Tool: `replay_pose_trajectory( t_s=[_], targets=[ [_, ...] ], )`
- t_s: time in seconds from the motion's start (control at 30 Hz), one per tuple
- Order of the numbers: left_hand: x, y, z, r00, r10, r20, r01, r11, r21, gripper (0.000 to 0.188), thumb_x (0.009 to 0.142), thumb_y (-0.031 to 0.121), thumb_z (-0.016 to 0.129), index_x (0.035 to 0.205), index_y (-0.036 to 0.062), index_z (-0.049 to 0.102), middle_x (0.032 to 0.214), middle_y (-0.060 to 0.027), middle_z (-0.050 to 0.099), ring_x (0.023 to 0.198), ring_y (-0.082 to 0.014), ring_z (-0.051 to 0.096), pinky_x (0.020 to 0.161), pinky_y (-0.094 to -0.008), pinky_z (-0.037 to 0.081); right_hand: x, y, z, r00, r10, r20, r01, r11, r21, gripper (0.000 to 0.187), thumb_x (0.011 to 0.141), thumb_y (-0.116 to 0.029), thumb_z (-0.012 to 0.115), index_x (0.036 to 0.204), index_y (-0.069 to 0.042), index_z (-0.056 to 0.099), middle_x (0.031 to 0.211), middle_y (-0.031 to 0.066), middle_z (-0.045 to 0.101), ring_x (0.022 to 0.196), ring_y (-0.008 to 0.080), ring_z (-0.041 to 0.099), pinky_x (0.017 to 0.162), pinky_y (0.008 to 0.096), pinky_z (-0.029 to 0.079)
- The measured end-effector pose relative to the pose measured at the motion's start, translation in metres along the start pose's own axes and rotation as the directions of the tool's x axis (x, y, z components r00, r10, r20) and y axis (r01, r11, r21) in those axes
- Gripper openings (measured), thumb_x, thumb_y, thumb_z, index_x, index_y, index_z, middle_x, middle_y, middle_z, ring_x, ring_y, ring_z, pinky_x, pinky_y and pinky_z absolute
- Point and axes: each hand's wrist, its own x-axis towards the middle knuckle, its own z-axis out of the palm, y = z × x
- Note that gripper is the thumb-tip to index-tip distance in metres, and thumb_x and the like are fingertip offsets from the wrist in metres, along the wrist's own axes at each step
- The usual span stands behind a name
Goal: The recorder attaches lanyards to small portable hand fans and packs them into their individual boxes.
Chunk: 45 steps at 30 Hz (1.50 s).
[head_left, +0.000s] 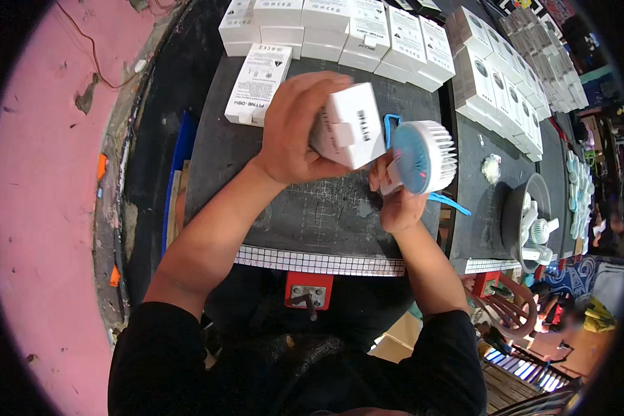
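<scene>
My left hand (pixel 288 128) is wrapped round a small white cardboard box (pixel 357 132), tilted with one end toward me, above the dark work table (pixel 305 215). Just to its right, my right hand (pixel 403 208) grips a small white handheld fan (pixel 433 156) with a light blue front and white ribs at the back. The fan's handle is mostly hidden by my fingers. A bright blue strap (pixel 451 203) shows behind the right hand. Beyond my left hand, a single white box (pixel 253 90) lies on the table.
Rows of stacked white boxes (pixel 326 31) line the far side, with more box stacks (pixel 496 90) at the right. A grey basin (pixel 514 215) of white fans stands right, near a crumpled clear plastic piece (pixel 491 168). A checkered strip (pixel 319 263) marks the table's front edge. A pink wall (pixel 41 208) stands left.
</scene>
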Motion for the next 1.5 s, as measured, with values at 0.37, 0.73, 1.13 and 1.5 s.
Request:
replay_pose_trajectory(
  t_s=[0.37,0.73,1.13,1.5],
  targets=[
    [0.003,0.013,0.009,0.943,0.118,0.310,-0.160,0.981,0.112,0.085,0.053,0.030,0.079,0.133,0.0037,0.068,0.125,-0.0103,0.064,0.112,-0.0305,0.063,0.095,-0.0446,0.051,0.013,-0.007,0.007,0.987,-0.084,-0.136,0.012,0.886,-0.464,0.054,0.074,0.000,0.080,0.123,0.009,0.062,0.086,0.0017,0.062,0.067,0.0057,0.053,0.057,0.0223,0.042],
    [0.001,0.003,0.007,0.926,0.176,0.334,-0.229,0.965,0.128,0.083,0.056,0.027,0.092,0.132,0.0047,0.069,0.129,-0.0086,0.068,0.114,-0.0277,0.066,0.094,-0.0402,0.053,0.020,-0.020,-0.002,0.959,0.236,-0.160,-0.278,0.897,-0.345,0.052,0.071,0.005,0.083,0.120,0.008,0.064,0.076,-0.0029,0.058,0.061,0.0033,0.047,0.053,0.0219,0.037],
    [-0.003,0.000,0.010,0.943,0.206,0.260,-0.248,0.958,0.143,0.071,0.064,0.044,0.089,0.123,0.0086,0.075,0.121,-0.0050,0.076,0.109,-0.0263,0.072,0.086,-0.0367,0.056,0.018,-0.013,-0.012,0.981,0.155,-0.115,-0.187,0.904,-0.384,0.057,0.065,-0.002,0.088,0.117,0.007,0.066,0.078,0.0009,0.063,0.057,0.0025,0.049,0.049,0.0204,0.038],
    [-0.004,0.001,0.012,0.951,0.196,0.238,-0.244,0.950,0.192,0.061,0.061,0.042,0.085,0.115,0.0159,0.079,0.123,0.0062,0.073,0.110,-0.0196,0.068,0.088,-0.0377,0.054,0.021,-0.020,-0.003,0.994,-0.043,-0.101,-0.024,0.813,-0.582,0.054,0.064,-0.008,0.087,0.112,0.007,0.067,0.079,0.0000,0.069,0.060,0.0024,0.057,0.050,0.0206,0.046]
  ],
)
